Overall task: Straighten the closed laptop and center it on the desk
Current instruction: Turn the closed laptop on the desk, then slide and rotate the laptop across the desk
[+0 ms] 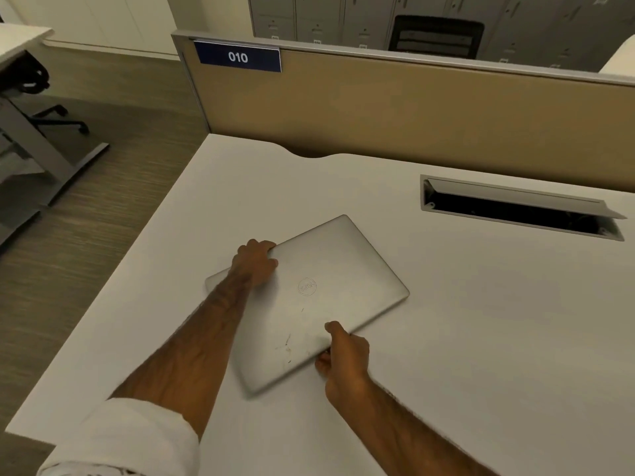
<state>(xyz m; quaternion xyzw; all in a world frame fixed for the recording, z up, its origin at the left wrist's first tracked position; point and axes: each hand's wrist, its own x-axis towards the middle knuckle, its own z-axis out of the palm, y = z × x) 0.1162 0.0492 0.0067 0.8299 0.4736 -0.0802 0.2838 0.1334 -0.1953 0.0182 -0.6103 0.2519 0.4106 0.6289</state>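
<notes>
- A closed silver laptop (323,300) is seen lying flat on the white desk (481,338), turned askew so that none of its sides runs parallel to the desk's edges.
- The laptop is placed in the left half of the visible surface, nearer the left edge than the right, and between the near edge and the back edge.
- The left hand (256,264) is closed over the laptop's far left side, with the fingers curled over the edge and the palm laid on the lid.
- The right hand (343,355) is clamped on the laptop's near right side, the thumb pressed on top of the lid and the fingers tucked under the edge; whether that side is lifted clear of the surface cannot be told.
- A white rolled sleeve (127,438) is seen on the left forearm at the near left corner of the desk.
- Bare surface is left all round the laptop: a strip toward the left edge, a wider stretch toward the back edge, and a broad open area to the right.
- A rectangular cable opening (515,211) with its flap raised is set into the surface near the back edge, on the right, well apart from the laptop.
- A tan divider panel (395,108) is stood along the back edge, and a blue plate marked 010 (238,57) is fixed at its top left corner.
</notes>
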